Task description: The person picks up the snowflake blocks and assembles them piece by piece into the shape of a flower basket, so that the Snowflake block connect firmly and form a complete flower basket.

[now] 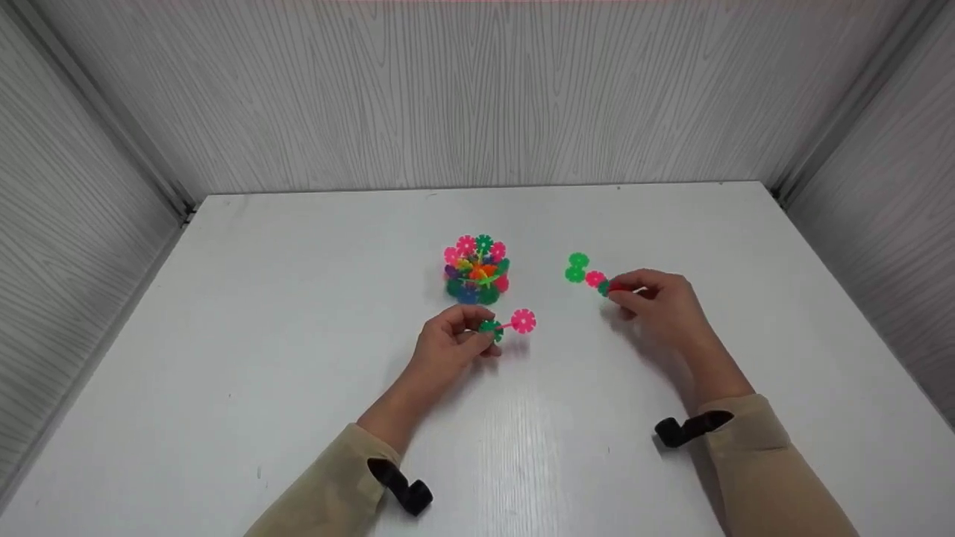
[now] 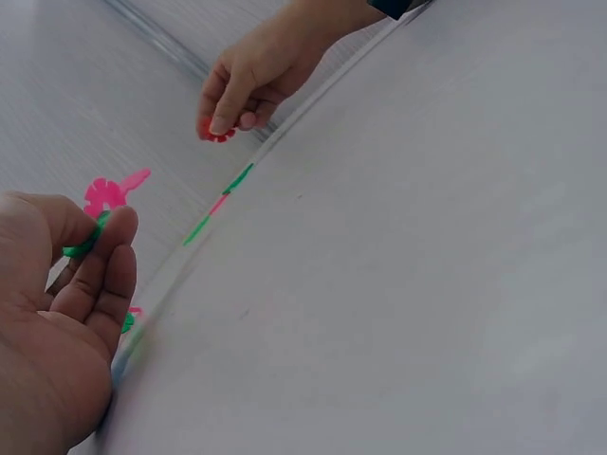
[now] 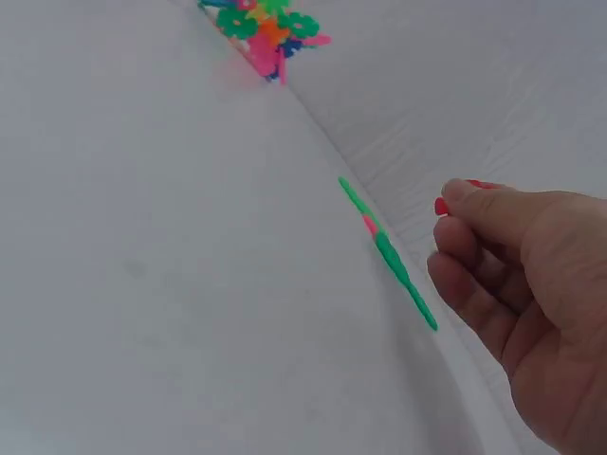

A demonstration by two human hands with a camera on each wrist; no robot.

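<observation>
My left hand [image 1: 451,339] pinches a green snowflake disc [image 1: 492,329] between thumb and fingers. Pink snowflake discs [image 1: 524,321] stick out from it to the right, one seen edge-on and one face-on. Raised a little over the table, my right hand [image 1: 664,306] pinches a red snowflake disc [image 2: 220,136], mostly covered by the fingers in the head view. Loose discs lie flat beside the right fingertips: light green ones [image 1: 575,274], a pink disc [image 1: 595,278] and a darker green disc [image 3: 403,275]. Behind the left hand stands a round, many-coloured cluster of joined snowflake discs [image 1: 468,295].
A white tabletop [image 1: 298,358] spreads under both hands. Grey wood-grain panels [image 1: 477,89] rise at the back and both sides. Black wrist-camera mounts [image 1: 403,488] jut from both sleeves.
</observation>
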